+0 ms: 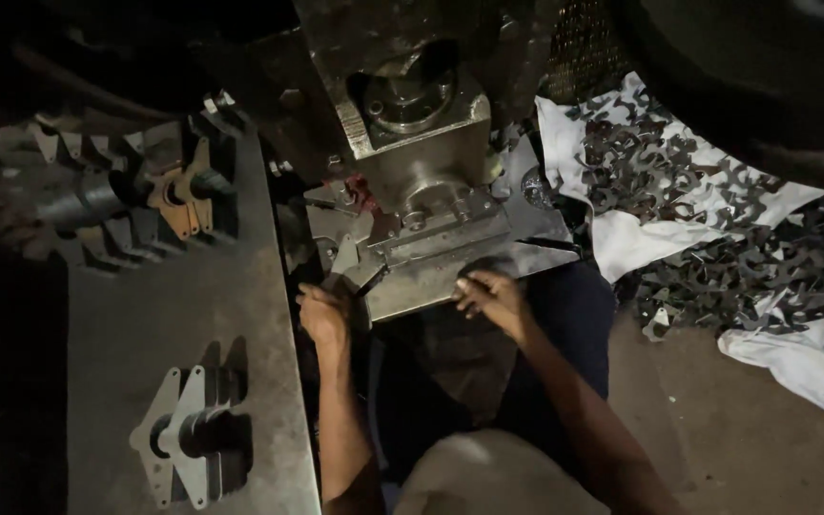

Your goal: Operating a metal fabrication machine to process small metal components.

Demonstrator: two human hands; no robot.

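Observation:
A grey metal press machine [419, 124] stands ahead of me, with a flat die plate [450, 262] at its base. My left hand [321, 313] is at the plate's left edge, fingers closed around a thin dark rod [371, 280] beside a flat metal blank [342, 259]. My right hand [488, 294] rests on the front edge of the plate, fingers curled on it. Whether it holds a piece is hidden by the fingers.
A grey metal bench [193, 305] lies to the left, with a stack of flat stamped plates [188, 437] near me and another stack [178, 195] farther back. To the right, white cloth [631, 238] on the floor carries a heap of stamped metal scraps [660, 162].

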